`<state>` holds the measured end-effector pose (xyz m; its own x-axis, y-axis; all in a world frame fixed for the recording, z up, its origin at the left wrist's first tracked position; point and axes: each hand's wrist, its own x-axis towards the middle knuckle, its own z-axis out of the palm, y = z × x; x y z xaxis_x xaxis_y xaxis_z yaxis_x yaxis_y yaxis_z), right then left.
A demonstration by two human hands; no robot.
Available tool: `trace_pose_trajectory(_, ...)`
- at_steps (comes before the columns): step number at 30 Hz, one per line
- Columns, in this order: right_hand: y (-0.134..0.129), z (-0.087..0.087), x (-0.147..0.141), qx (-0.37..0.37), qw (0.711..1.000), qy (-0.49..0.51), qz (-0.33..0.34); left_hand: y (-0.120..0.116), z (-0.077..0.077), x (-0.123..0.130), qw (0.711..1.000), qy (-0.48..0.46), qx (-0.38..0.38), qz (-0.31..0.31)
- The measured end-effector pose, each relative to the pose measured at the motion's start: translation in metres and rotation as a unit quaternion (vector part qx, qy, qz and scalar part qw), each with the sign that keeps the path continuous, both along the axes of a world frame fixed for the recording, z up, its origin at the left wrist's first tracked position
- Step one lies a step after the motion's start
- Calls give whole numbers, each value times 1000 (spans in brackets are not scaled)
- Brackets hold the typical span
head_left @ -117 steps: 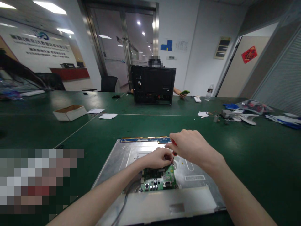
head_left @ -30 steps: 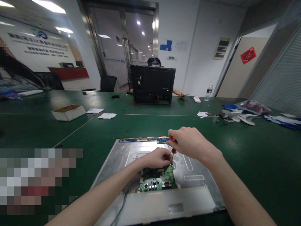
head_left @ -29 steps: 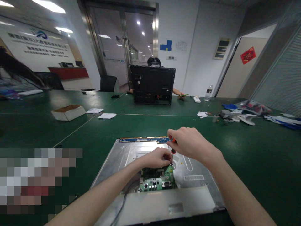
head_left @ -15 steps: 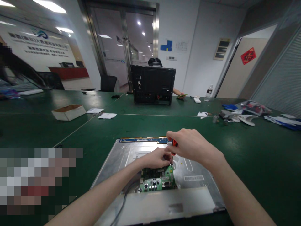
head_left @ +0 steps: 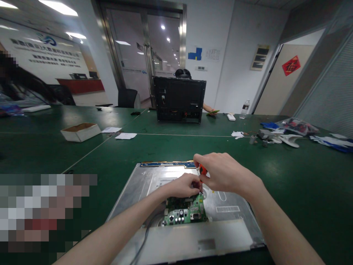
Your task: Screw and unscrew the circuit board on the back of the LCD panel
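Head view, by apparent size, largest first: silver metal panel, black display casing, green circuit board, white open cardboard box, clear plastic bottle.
1. silver metal panel
2. black display casing
3. green circuit board, partly hidden by left hand
4. white open cardboard box
5. clear plastic bottle

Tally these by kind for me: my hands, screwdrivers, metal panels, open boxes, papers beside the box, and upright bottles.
Hands: 2 (left hand, right hand)
Screwdriver: 1
Panel: 1
Open box: 1
Papers: 2
Bottle: 1
Total: 8
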<state>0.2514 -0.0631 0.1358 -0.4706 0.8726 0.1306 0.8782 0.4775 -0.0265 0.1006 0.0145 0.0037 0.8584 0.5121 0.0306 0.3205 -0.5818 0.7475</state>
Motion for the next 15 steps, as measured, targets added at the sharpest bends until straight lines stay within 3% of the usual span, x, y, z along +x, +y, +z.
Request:
trace_pose_trajectory(7, 6, -1, -3, 18, 997, -31, -62, 1, 0, -1, 1000, 22, 6, -5)
trace_pose_trajectory(15, 4, -1, -3, 25, 998, -34, -48, 1, -3, 0, 1000, -1, 2, -6)
